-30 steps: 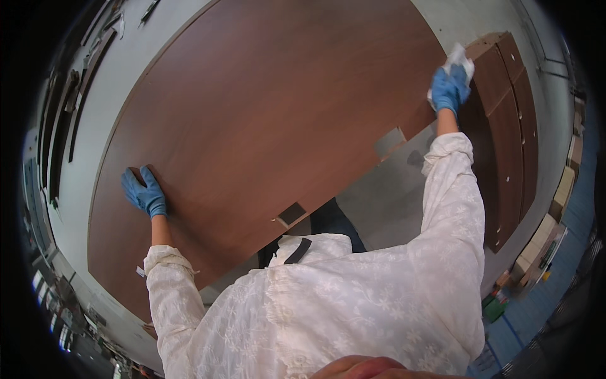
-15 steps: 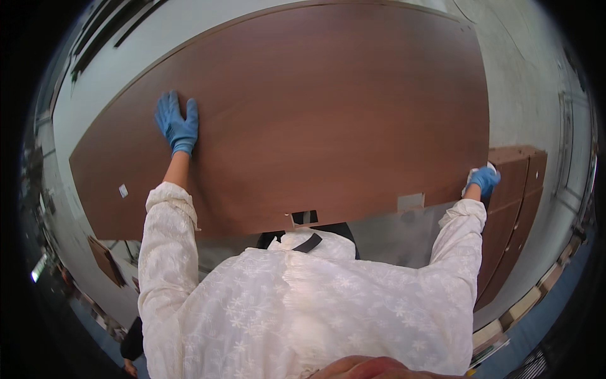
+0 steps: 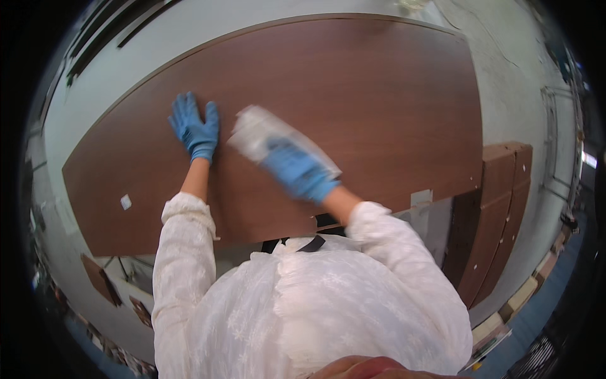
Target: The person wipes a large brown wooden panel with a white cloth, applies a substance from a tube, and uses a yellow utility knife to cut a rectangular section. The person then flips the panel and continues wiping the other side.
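A large reddish-brown wooden panel [image 3: 379, 82] lies in front of me, its near edge close to my body. My left hand [image 3: 196, 128], in a blue glove, rests flat on the panel's left part with the fingers spread. Over the middle of the panel, my right hand [image 3: 297, 167], gloved in blue too, presses on a white cloth [image 3: 262, 132]. The cloth and the right hand are smeared by motion. A small white label [image 3: 125, 201] sticks to the panel at the left. Along the near edge there is a pale rectangular patch [image 3: 421, 198].
Stacked brown panels [image 3: 499, 215] stand on the right, just past the large panel's edge. Smaller brown pieces [image 3: 100, 278] are low on the left. Dark strips [image 3: 117, 31] lie at the far left on a pale surface. More boards [image 3: 524, 303] line the lower right.
My right hand has swept the white cloth from the panel's right edge to its middle. My left hand has shifted slightly right and stays flat on the panel.
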{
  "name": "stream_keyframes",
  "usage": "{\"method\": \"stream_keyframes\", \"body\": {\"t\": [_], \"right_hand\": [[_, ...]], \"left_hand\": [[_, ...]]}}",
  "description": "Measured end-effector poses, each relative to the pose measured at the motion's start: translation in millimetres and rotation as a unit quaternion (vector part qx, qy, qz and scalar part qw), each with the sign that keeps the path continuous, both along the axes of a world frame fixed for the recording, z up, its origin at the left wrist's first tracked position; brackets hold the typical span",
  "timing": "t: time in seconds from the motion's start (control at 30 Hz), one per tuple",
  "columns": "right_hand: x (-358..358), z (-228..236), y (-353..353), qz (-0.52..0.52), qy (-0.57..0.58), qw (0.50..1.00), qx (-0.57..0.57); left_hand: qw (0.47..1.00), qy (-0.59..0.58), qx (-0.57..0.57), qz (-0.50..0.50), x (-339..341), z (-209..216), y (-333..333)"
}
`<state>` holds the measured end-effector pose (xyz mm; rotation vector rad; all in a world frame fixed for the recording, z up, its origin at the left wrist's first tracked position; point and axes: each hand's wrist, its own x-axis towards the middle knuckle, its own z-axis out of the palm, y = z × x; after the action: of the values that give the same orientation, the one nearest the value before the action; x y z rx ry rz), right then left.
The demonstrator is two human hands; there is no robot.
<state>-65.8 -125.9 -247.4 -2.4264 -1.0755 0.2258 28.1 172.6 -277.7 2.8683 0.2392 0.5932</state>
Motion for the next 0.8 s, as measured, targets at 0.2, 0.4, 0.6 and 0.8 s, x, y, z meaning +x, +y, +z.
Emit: {"method": "stream_keyframes", "body": {"t": [0.2,0.4,0.6,0.8], "right_hand": [[9.8,11.7,85.1,0.053,-0.074,0.991,0.098],[134.0,-1.9,-103.8,-0.274,-0.234,0.930,-0.074],[106.0,-20.4,-444.1,-0.676,-0.202,0.702,-0.098],[94.9,21.8,-524.8,-0.856,0.011,0.501,0.130]], "left_hand": [[0.990,-0.020,-0.124,-0.069,4.8,-11.6,32.2],[0.994,-0.017,-0.086,-0.069,-0.5,-7.3,32.0],[0.997,-0.032,-0.011,-0.069,6.3,-6.1,32.5],[0.981,-0.054,-0.185,-0.030,11.1,-6.6,45.5]]}}
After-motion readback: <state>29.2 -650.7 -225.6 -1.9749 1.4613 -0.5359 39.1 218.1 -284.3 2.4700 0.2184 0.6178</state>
